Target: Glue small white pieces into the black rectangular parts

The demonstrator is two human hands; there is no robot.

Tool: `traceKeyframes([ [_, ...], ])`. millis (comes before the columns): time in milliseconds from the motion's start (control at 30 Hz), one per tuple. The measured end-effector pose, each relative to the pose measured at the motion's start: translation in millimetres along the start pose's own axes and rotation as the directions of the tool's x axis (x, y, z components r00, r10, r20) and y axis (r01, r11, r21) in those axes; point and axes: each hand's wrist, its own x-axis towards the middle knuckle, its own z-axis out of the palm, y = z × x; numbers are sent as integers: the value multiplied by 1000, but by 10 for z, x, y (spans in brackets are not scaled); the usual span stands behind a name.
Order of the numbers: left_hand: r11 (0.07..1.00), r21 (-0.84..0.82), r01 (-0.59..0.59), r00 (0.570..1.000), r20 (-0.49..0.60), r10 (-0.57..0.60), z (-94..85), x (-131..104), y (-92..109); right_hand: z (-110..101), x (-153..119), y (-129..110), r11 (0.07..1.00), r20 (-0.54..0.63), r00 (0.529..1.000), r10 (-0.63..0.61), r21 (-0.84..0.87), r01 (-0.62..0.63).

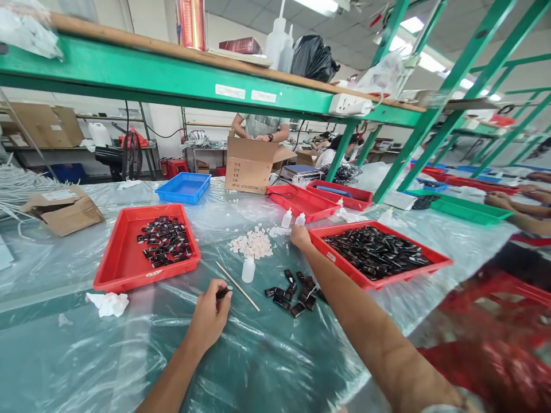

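Observation:
Between the thumb and fingers of my left hand (212,310) is a small black plastic piece, partly covered by the fingertips. My right hand (300,236) reaches forward, closed round the lower part of a small white dropper bottle (300,219); most of its fingers are hidden. Another dropper bottle (287,218) stands just to its left. A capless white bottle (248,269) stands between my hands, beside a thin wooden stick (237,285). Several loose black pieces (297,293) lie below my right forearm. Behind the bottle spreads a heap of small white pieces (253,243).
A red tray (124,246) with black pieces is at left, a fuller red tray (316,238) at right. Crumpled tissue (108,304) lies at front left. Behind are a blue tray (183,188) and a cardboard box (247,166). A green shelf beam (172,80) crosses overhead. Co-workers are beyond and at right.

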Motion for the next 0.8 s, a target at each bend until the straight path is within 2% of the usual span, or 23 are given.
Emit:
traceKeyframes([
  [100,1000,-13,1,1000,1,0,9,4,-8,-65,-35,-135,995,40,998,54,86,-57],
  [167,1000,-25,-1,1000,3,1,12,6,-8,-114,-162,-269,984,73,996,50,167,-62],
  [267,999,-43,0,1000,7,0,13,2,1,-132,-558,-543,947,133,991,-16,321,-28],
  [367,999,-52,8,1000,21,-7,6,-15,28,-23,-1107,-855,876,198,973,-122,483,11],
  [433,998,-58,13,999,40,-10,0,-30,53,94,-1440,-1025,776,311,931,-192,628,-49],
  [500,998,-62,12,998,56,-8,-2,-42,72,210,-1671,-1125,695,450,859,-246,699,-168],
  [600,998,-61,1,998,62,3,5,-50,77,343,-1804,-1140,672,575,774,-263,685,-281],
  [800,998,-59,-23,997,72,27,5,-65,68,448,-1793,-1061,666,632,734,-250,662,-343],
])
